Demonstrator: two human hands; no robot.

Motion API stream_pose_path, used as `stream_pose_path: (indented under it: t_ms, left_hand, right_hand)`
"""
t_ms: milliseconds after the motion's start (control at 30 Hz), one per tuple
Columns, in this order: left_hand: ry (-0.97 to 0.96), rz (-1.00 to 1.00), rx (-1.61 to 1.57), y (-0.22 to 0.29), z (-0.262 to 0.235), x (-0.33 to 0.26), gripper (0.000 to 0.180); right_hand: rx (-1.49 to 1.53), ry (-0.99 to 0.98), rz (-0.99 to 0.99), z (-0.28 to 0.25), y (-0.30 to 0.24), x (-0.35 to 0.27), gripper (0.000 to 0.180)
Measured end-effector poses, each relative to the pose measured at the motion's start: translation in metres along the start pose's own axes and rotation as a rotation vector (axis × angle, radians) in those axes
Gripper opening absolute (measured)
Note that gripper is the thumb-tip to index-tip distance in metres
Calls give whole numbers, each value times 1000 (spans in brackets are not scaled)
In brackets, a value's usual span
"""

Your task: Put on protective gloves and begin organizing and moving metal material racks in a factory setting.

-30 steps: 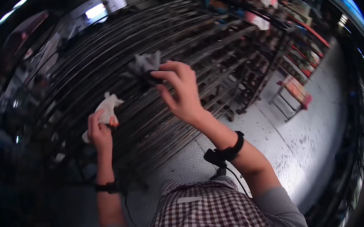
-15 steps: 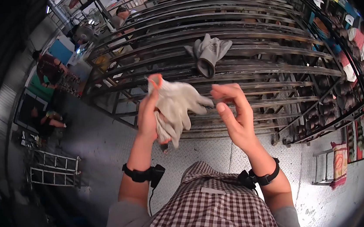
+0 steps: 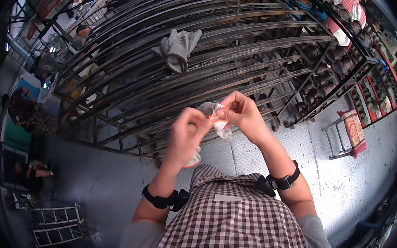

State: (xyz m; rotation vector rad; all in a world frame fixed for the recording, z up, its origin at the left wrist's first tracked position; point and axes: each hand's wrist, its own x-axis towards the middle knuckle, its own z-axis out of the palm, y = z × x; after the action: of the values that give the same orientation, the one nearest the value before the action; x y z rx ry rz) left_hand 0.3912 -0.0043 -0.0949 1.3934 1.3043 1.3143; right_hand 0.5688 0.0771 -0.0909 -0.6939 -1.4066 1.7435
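Both my hands are raised in front of my apron, close together. My right hand (image 3: 245, 118) pinches the orange-edged cuff of a white work glove (image 3: 222, 132). My left hand (image 3: 186, 137) has its fingers curled at the same cuff from the other side, somewhat blurred. Below the left palm another bit of white knit with an orange edge (image 3: 193, 160) pokes out; whether it belongs to a second glove is hidden by the hand. Beyond my hands, grey work gloves (image 3: 177, 47) lie on the bars of a dark metal rack (image 3: 244, 51), a cuff opening toward me.
At the right stand shelves with dark rounded pieces (image 3: 341, 66) and a small metal stool (image 3: 337, 138) with a patterned cloth (image 3: 353, 130). A white metal frame (image 3: 57, 223) is on the floor at left. Other people (image 3: 352, 4) are at right and far left.
My hands have come together at the glove's cuff, the right one now gripping it. The glove has turned and is bunched between them. My view has swung to the right.
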Motion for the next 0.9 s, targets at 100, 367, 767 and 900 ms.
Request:
stream_pose_path:
  t_ms: [100, 367, 767, 900]
  left_hand:
    - [-115, -134, -213, -11, 21, 2, 21]
    - [-126, -138, -166, -80, 42, -6, 13]
    - [39, -214, -166, -84, 20, -18, 22]
    - [84, -52, -96, -99, 24, -15, 17]
  right_hand:
    - [-91, 3, -12, 1, 14, -14, 16]
    - [-779, 95, -555, 19, 38, -37, 18]
    - [-970, -56, -907, 34, 94, -37, 31]
    - [-1137, -40, -670, 23, 106, -36, 31]
